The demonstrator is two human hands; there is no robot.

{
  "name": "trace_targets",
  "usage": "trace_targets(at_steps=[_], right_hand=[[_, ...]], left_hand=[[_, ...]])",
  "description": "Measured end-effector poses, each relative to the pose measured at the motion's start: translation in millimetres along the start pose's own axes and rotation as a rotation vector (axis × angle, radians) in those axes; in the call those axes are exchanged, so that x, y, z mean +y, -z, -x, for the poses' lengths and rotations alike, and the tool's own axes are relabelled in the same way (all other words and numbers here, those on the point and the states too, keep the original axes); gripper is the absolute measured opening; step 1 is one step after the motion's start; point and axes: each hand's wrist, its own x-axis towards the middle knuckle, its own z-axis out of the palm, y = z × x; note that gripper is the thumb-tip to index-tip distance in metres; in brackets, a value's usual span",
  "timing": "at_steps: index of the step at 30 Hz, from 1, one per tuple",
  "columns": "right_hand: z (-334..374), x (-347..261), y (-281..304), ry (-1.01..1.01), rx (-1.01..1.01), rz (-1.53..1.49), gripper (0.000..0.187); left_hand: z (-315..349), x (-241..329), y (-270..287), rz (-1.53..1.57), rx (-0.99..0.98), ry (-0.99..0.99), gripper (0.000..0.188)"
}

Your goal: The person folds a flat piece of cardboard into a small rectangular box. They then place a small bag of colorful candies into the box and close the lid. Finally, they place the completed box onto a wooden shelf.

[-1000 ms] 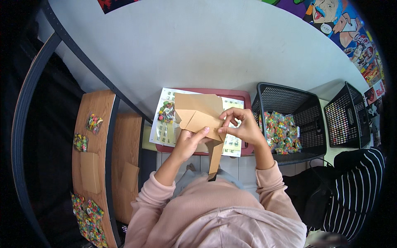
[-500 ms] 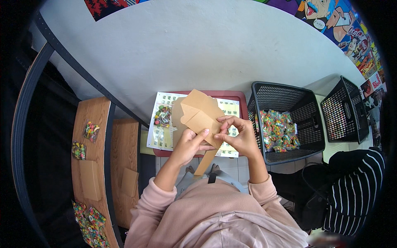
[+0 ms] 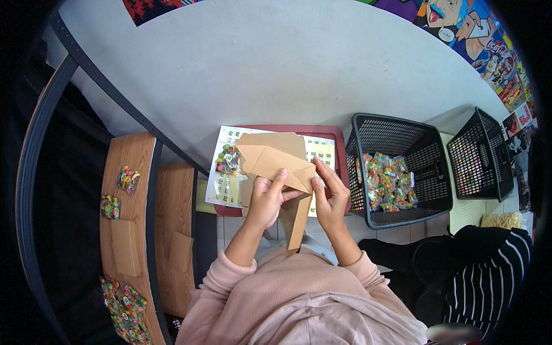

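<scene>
Both of my hands hold a flat brown cardboard box blank (image 3: pixel 275 161) above the red tray (image 3: pixel 322 131). My left hand (image 3: pixel 265 198) grips its lower left part, thumb on a folded flap. At the right edge my right hand (image 3: pixel 329 195) pinches the blank, fingers bent over the fold. One long flap hangs down between my wrists. Under the blank, a white sheet of green labels (image 3: pixel 224 175) lies on the tray, and a small clear bag of coloured sweets (image 3: pixel 229 159) rests on it.
A black mesh basket (image 3: pixel 397 135) full of sweet bags stands right of the tray, and a second black basket (image 3: pixel 480 149) stands further right. A wooden shelf (image 3: pixel 123 230) at my left carries sweet bags and flat cardboard pieces. A person in a striped sleeve (image 3: pixel 494 276) sits at my right.
The cardboard blank has been turned and folded further between my hands, and its long flap now points straight down. My right hand has shifted to the right edge.
</scene>
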Motion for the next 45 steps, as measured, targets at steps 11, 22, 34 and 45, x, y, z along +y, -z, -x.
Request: trace_targets(at_steps=[11, 22, 34, 45], right_hand=[[15.2, -4.4, -6.3, -0.005, 0.082, 0.030, 0.030], [-14.4, -10.6, 25.1, 0.184, -0.163, 0.094, 0.048], [-10.4, -6.9, 33.8, -0.247, -0.649, -0.181, 0.018], [2.2, -6.5, 18.9, -0.094, -0.914, 0.072, 0.018]], left_hand=[[2.3, -7.4, 3.8, -0.139, 0.029, 0.006, 0.028], [18.0, 43.1, 26.6, -0.883, -0.552, 0.351, 0.040], [34.6, 28.6, 51.9, -0.780, -0.645, 0.460, 0.032], [44.4, 12.8, 52.9, -0.726, -0.454, 0.490, 0.019]])
